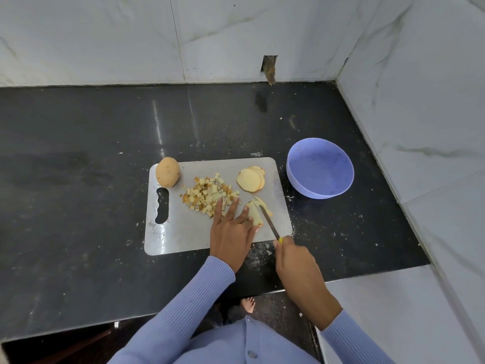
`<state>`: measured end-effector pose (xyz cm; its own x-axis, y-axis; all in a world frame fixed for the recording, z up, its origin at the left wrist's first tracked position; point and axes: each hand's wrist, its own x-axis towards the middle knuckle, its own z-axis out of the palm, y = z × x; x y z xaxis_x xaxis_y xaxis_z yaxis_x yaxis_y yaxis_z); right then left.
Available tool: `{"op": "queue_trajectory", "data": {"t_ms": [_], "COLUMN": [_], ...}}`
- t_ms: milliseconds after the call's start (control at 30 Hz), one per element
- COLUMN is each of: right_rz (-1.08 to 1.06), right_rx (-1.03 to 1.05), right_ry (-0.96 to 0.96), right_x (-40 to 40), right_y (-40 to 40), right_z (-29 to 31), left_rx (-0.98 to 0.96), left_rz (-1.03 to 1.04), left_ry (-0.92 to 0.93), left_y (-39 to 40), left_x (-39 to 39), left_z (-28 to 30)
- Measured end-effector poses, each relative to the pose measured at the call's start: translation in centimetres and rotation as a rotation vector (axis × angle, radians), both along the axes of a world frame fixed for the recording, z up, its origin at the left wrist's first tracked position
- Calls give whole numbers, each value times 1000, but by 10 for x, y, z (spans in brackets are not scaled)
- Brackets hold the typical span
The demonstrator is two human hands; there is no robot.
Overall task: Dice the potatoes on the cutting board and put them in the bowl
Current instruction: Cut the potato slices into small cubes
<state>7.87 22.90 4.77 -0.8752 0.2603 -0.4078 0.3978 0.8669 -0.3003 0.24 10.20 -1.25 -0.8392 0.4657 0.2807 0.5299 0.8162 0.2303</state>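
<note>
Right hand [294, 258] grips knife [269, 222], left hand [231, 227] flat on strips [256, 214]; diced pile [210, 194] waits, slices [250, 178], whole potato [167, 171] uncut, bowl [296, 177] empty.

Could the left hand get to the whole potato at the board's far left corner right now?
Probably yes: the left hand only presses the potato strips, and the bare cutting board lies between it and the whole potato, with the dice pile off to the side.

Even soft light, sharp, fisheye-bent edges
</note>
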Motion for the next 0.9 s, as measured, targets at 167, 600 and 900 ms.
{"op": "queue_trajectory", "data": {"t_ms": [167, 600, 900], "right_rz": [43, 39, 35], "right_rx": [12, 68, 89], "right_ry": [40, -52, -46], "right_x": [-19, 3, 31], "right_y": [-11, -13, -4], "right_z": [0, -21, -25], "left_rx": [18, 102, 91], "left_rz": [-3, 49, 47], "left_ry": [5, 25, 43], "left_y": [1, 5, 5], "left_x": [0, 0, 1], "left_z": [2, 0, 2]}}
